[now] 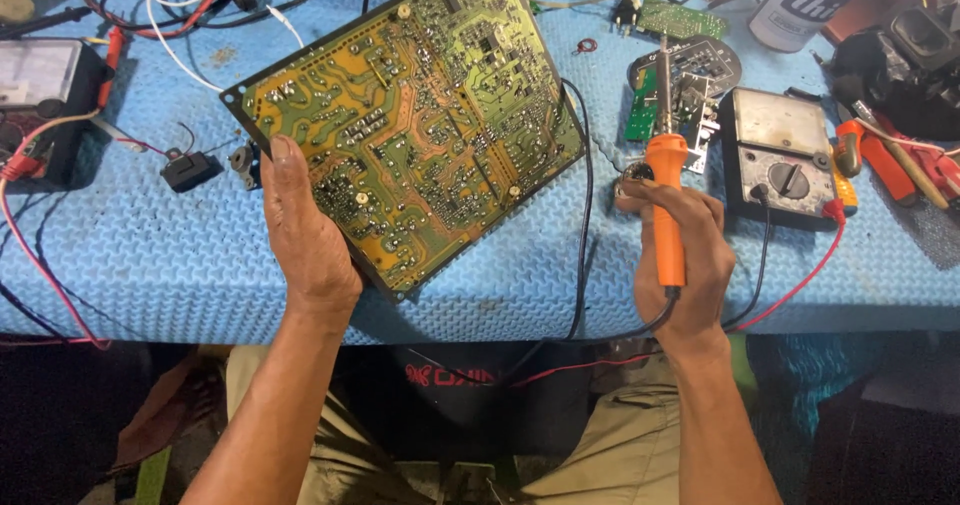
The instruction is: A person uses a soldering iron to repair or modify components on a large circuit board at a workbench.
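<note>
Clenched around the orange handle, the right hand (pixel 680 255) holds a soldering iron (pixel 666 190) tip-up, apparently to keep heat off the blue mat (pixel 150 265). Leftward, the left hand (pixel 305 235) grips the circuit board (pixel 410 125) by its edge, solder side tilted up for viewing. Beyond the iron sits a meter (pixel 780 155).

The circuit board (pixel 415 115) is green and yellow with fine silver solder dots. The soldering iron (pixel 666 190) has an orange handle. The table mat (pixel 180 265) is blue with a wavy pattern.

Electronics repair workshop: multimeter (pixel 781 155), soldering iron (pixel 665 185).
</note>
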